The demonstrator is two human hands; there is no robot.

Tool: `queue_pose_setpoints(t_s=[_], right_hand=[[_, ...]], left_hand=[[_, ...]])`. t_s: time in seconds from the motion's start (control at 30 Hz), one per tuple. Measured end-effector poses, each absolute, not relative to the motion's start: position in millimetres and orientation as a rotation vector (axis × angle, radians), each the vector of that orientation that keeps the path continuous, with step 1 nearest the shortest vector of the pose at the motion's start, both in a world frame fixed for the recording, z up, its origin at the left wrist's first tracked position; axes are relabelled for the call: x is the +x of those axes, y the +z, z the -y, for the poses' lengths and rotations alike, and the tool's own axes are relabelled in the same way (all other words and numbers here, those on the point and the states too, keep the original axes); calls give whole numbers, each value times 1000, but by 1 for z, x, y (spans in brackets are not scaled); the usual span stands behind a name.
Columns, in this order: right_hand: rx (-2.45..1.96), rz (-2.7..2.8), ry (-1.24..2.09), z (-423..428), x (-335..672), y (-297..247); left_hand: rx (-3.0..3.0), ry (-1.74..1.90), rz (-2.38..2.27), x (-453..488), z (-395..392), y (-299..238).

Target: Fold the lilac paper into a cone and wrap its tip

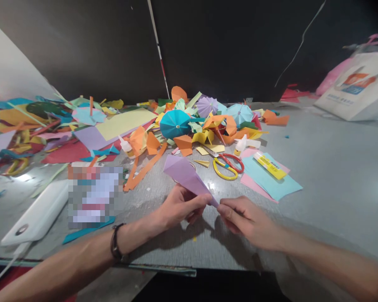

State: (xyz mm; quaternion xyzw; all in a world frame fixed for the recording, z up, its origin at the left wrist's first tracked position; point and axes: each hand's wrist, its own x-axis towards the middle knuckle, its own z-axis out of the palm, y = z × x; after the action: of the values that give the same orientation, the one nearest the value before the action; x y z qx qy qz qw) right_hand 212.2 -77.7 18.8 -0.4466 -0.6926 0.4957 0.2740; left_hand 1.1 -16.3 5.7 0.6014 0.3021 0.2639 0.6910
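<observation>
A folded lilac paper cone (184, 176) is held just above the table (334, 176), near its middle. The left hand (179, 205) curls around the cone's lower part, and the right hand (248, 222) pinches its narrow tip between thumb and forefinger. Beyond it, to the right, lie scissors (227, 166) and a glue stick (270, 165) on blue paper (264, 186); farther off rises a heap of paper scraps (159, 140).

Folded lilac paper cone (185, 176), tilted
</observation>
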Motion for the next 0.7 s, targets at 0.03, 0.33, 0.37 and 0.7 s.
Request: queue_pose_setpoints(t_s=[0.03,0.33,0.37,0.7], right_hand=[[-1186,1856,1345,78,212,18],[-1088,1857,1448,79,215,18],[-1093,1825,1444,79,215,19],[-1017,1487,1609,77,212,14]], left_hand=[[1345,593,-668,1,16,5],[1362,539,-656,-5,17,6],[1366,505,-626,-6,17,6],[1315,127,-368,-9,21,15]])
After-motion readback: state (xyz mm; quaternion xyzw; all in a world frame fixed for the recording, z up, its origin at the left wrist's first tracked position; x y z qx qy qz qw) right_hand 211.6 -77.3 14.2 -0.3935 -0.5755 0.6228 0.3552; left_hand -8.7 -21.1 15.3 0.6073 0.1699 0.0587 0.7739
